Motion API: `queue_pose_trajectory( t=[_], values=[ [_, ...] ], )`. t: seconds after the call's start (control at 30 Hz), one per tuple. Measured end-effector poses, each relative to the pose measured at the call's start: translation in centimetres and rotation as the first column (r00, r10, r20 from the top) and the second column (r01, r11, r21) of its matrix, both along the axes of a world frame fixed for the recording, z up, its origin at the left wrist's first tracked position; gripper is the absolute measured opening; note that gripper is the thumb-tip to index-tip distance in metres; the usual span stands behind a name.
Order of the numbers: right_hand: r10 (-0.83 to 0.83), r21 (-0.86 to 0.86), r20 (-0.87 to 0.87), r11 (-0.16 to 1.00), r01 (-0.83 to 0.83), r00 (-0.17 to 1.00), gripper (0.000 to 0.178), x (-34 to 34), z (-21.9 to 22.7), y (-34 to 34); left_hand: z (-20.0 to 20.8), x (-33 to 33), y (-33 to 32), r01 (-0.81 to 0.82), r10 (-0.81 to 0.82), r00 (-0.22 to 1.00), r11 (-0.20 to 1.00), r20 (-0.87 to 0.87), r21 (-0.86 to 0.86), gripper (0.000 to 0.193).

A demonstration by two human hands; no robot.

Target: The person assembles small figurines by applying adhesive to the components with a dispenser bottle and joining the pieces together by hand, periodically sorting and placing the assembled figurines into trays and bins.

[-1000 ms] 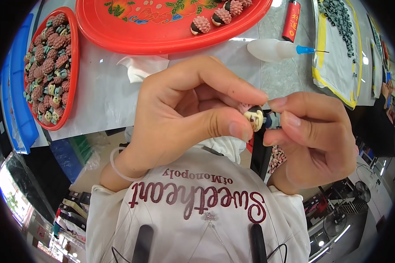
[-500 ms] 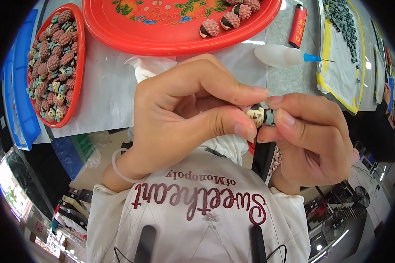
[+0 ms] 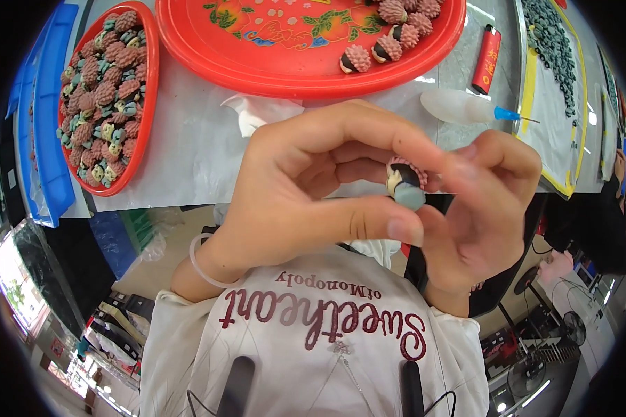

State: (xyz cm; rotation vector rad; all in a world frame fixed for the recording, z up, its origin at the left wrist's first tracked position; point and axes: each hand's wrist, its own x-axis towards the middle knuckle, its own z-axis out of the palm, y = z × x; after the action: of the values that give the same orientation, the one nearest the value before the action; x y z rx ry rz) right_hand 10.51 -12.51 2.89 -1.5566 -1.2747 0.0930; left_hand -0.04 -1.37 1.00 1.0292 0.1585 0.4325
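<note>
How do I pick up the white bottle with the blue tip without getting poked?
Probably hold the white bottle by its plump body, from above or the rounded left end. It lies on its side, and its blue tip and thin needle point right, away from there.

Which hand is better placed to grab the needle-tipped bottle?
Probably your right hand: it's nearer the needle-tipped bottle, just below its blue hub in view. Your left hand is farther left, curled around the figurine.
</note>
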Motion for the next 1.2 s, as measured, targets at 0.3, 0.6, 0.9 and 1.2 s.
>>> queue_pose_trajectory(
  t=[0.3,0.6,0.9,1.2],
  values=[
    [-0.011,-0.005,0.025,1.000,0.011,1.000,0.031,0.8,-1.9,-0.1,1.3,-3.6,5.0,-0.267,0.312,0.946,0.588,0.090,0.763,0.031],
    [-0.002,-0.113,-0.032,0.994,-0.002,0.999,0.019,1.4,-2.0,-0.3,7.2,-9.2,9.3,0.310,0.853,0.491,0.017,-0.175,0.951,0.028],
    [-0.131,-0.114,-0.012,0.985,0.129,0.991,0.024,2.2,-2.9,-1.5,11.0,-7.0,11.2,0.372,0.875,0.442,0.019,-0.196,0.928,0.025],
    [-0.160,-0.051,0.040,0.985,0.162,0.986,0.015,2.5,-3.5,-1.7,8.8,9.7,13.1,0.580,0.307,0.671,0.349,-0.675,0.736,0.042]
  ],
)
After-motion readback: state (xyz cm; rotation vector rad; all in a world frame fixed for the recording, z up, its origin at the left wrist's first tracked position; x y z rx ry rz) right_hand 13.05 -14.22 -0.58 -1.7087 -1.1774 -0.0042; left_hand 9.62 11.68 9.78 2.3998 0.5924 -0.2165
